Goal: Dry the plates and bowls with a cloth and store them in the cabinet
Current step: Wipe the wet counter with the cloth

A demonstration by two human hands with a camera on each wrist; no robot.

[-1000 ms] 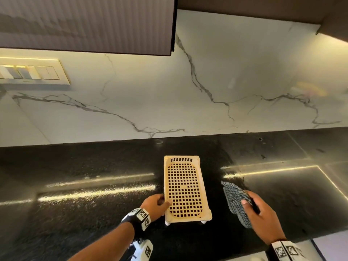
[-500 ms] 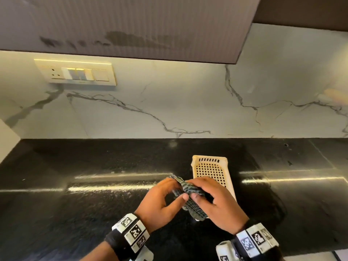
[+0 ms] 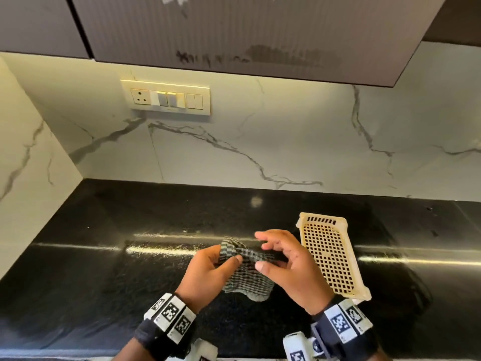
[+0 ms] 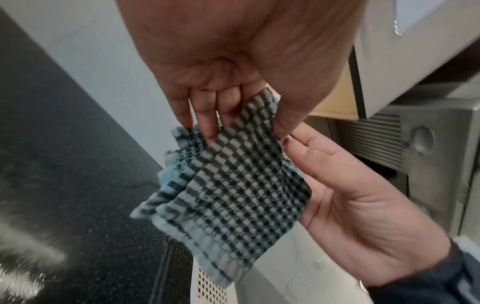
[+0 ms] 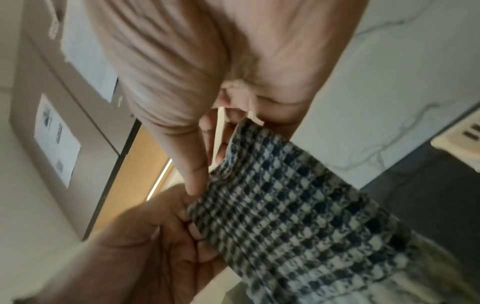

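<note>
While the soft, light cloth (image 3: 246,272) is held up above the front edge of the black counter (image 3: 104,256), it is pinched by the left hand (image 3: 208,274) and the right hand (image 3: 291,267); its corners look easiest to grab.

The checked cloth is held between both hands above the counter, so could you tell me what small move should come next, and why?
Probably spread it flat over one palm. The checked cloth hangs bunched, pinched by the left hand and the right hand; the cream rack is bare and no plate or bowl shows.
</note>
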